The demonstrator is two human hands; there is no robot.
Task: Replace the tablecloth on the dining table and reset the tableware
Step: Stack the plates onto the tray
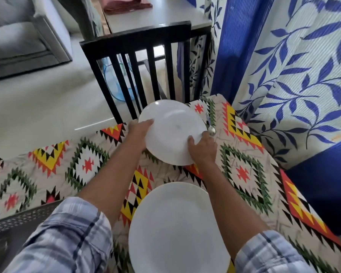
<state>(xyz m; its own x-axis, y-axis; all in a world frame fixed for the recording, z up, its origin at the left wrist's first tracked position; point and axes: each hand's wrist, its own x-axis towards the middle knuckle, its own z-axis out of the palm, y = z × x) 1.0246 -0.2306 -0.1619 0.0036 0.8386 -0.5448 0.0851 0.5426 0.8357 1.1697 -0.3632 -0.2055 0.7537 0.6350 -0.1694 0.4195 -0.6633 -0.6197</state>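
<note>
One plate (pixel 172 123) — left hand (pixel 139 128), right hand (pixel 202 147) gripping.

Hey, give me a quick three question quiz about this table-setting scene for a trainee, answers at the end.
1. True or false: the left hand and the right hand both grip the far plate.
2. What lies on the tablecloth beside the right hand? A cup, B spoon, C bottle.
3. Fill in: ___ white plates are in view.
Key: 1 true; 2 B; 3 two, the far plate and the near plate.
</note>
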